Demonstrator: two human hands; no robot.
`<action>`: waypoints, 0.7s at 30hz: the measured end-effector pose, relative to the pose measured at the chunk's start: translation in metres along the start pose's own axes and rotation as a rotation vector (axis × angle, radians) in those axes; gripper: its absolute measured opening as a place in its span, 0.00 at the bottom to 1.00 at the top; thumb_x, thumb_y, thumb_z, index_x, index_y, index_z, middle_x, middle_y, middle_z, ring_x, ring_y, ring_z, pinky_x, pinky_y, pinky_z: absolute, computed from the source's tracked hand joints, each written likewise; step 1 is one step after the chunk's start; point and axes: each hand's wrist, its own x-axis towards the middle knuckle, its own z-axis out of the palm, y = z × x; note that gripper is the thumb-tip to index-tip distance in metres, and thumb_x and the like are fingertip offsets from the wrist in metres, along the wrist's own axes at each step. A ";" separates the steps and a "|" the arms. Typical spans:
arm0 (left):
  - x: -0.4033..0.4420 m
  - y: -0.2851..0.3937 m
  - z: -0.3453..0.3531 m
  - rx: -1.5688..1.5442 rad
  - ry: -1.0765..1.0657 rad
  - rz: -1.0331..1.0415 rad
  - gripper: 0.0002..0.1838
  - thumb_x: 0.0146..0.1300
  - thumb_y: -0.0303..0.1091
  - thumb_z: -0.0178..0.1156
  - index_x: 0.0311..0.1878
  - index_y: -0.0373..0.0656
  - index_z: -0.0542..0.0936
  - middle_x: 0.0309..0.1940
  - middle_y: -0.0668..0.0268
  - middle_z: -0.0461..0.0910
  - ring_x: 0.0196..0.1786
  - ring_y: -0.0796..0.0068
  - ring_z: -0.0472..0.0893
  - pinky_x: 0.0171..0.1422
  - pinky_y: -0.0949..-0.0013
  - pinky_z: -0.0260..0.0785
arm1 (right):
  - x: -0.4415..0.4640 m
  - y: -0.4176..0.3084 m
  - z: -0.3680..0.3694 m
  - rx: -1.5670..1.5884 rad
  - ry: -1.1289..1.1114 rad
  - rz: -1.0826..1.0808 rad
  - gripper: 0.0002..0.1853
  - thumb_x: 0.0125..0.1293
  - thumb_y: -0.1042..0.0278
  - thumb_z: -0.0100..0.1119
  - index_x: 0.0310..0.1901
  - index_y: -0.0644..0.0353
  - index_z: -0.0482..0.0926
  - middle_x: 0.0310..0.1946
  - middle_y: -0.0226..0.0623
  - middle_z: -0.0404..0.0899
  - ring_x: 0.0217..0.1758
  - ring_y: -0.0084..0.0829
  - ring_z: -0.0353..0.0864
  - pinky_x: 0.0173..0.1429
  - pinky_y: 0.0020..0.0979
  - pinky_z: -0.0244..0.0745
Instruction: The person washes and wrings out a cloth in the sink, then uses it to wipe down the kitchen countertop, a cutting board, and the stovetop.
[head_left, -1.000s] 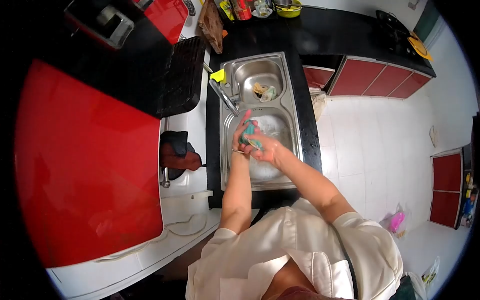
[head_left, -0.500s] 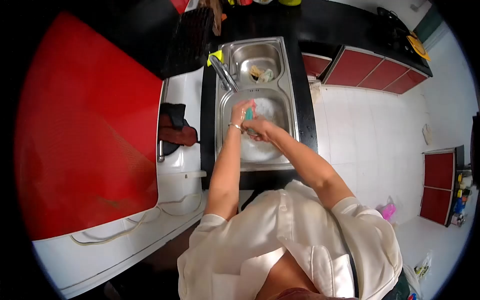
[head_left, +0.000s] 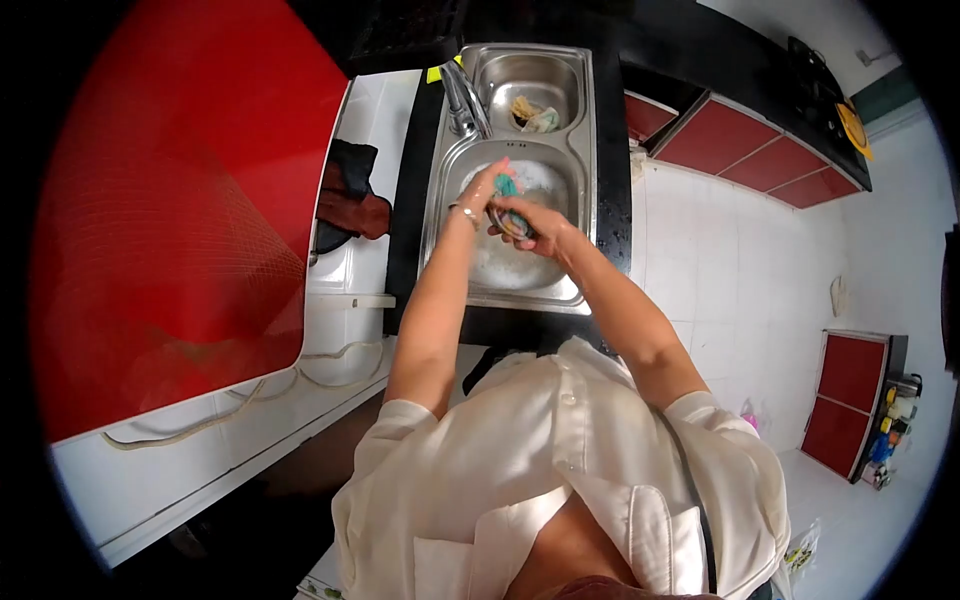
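Over the larger basin of the steel sink (head_left: 510,290), my left hand (head_left: 484,188) is closed on a teal cloth or scrubber (head_left: 506,186), with some pink showing at its fingertips. Just below and to the right, my right hand (head_left: 540,226) grips a small roundish item (head_left: 512,224) with a shiny, multicoloured surface; what it is cannot be made out. The teal piece touches or nearly touches this item. Whitish suds and cloudy water lie in the basin beneath both hands.
A chrome faucet (head_left: 462,100) rises at the sink's left edge, near a yellow cloth (head_left: 440,70). Crumpled scraps (head_left: 536,116) lie in the smaller basin. A dark and reddish cloth (head_left: 350,205) hangs at left. Black counter (head_left: 612,190) borders the sink.
The view has shifted, and sink and hands appear higher in it. My hands have moved slightly apart, and the roundish item in my right hand shows more.
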 end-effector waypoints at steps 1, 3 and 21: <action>-0.015 0.007 0.006 -0.154 -0.105 0.076 0.29 0.67 0.45 0.65 0.66 0.41 0.74 0.56 0.52 0.81 0.51 0.59 0.84 0.55 0.60 0.77 | -0.004 -0.010 -0.004 0.175 -0.165 0.030 0.23 0.64 0.56 0.70 0.53 0.63 0.76 0.39 0.48 0.82 0.30 0.29 0.81 0.17 0.23 0.66; -0.038 0.016 0.014 -0.452 -0.319 0.231 0.39 0.65 0.42 0.66 0.77 0.43 0.64 0.69 0.47 0.72 0.61 0.52 0.82 0.64 0.53 0.77 | -0.013 -0.021 0.005 0.350 -0.218 -0.021 0.19 0.66 0.60 0.70 0.51 0.63 0.76 0.38 0.48 0.82 0.28 0.30 0.81 0.16 0.20 0.64; -0.019 0.019 0.047 0.416 0.043 0.464 0.13 0.66 0.39 0.68 0.37 0.37 0.87 0.22 0.69 0.79 0.22 0.81 0.75 0.28 0.73 0.66 | -0.020 0.001 0.034 -0.095 0.237 -0.091 0.11 0.58 0.66 0.67 0.25 0.57 0.74 0.14 0.28 0.68 0.12 0.21 0.63 0.14 0.26 0.51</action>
